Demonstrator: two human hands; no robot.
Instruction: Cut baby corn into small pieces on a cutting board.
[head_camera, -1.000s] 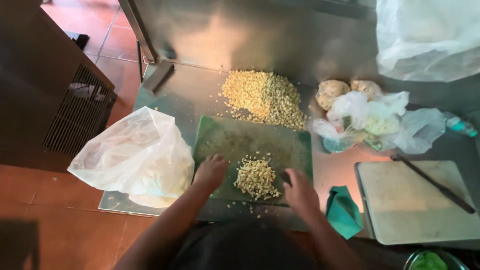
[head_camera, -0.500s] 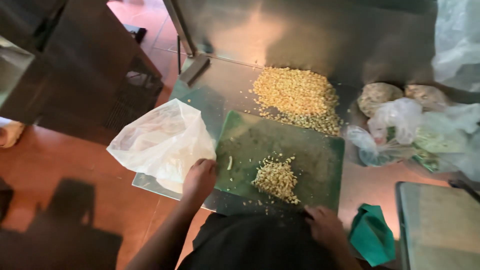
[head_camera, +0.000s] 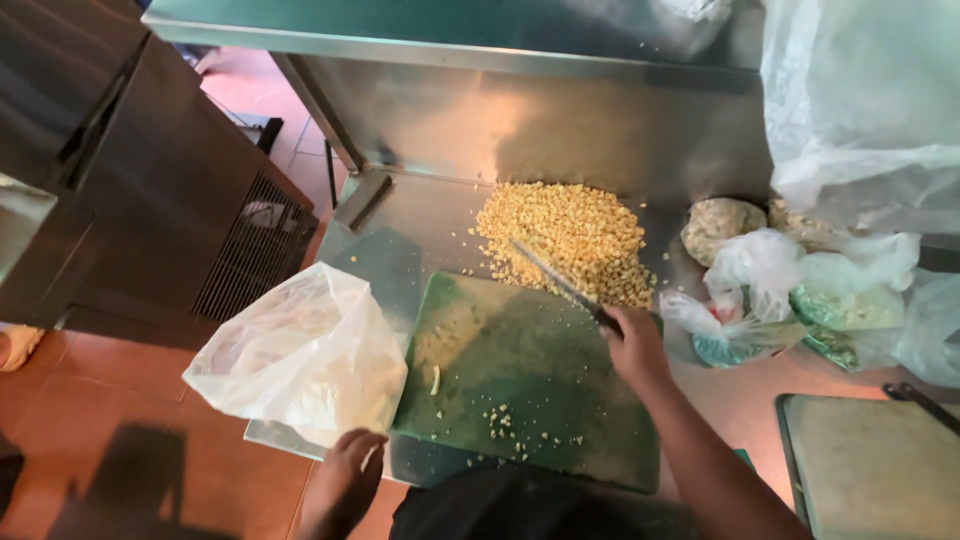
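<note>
My right hand (head_camera: 632, 345) is wrapped tight round the handle of a long thin-bladed metal knife (head_camera: 556, 283), fingers closed on it; blade points up-left, tilted, its tip over the near edge of the big heap of chopped yellow bits (head_camera: 566, 237) on the steel worktop (head_camera: 410, 235). Can't tell if blade touches the heap. My left hand (head_camera: 345, 472) is down at the front-left table edge, fingers curled onto the lower rim of a crumpled clear plastic bag (head_camera: 305, 355), pinching it loosely; exact grip partly hidden. Bag hangs over the left corner of the worktop, just beside the green rectangular cutting board (head_camera: 530, 385). Board lies btwn both hands, mostly bare, w/ a few scattered yellow crumbs (head_camera: 500, 425) near its front and a pale smear at its left. Heap sits behind the board, touching its far edge. To the right: two pale lumpy round roots (head_camera: 722, 227), small knotted plastic bags w/ green stuff (head_camera: 800, 300), and a large clear bag (head_camera: 860, 110) hanging at upper right. Grey board (head_camera: 870, 470) at lower right corner. Dark cabinet w/ vent grille (head_camera: 245, 255) at left, red tile floor (head_camera: 110, 400) below.
</note>
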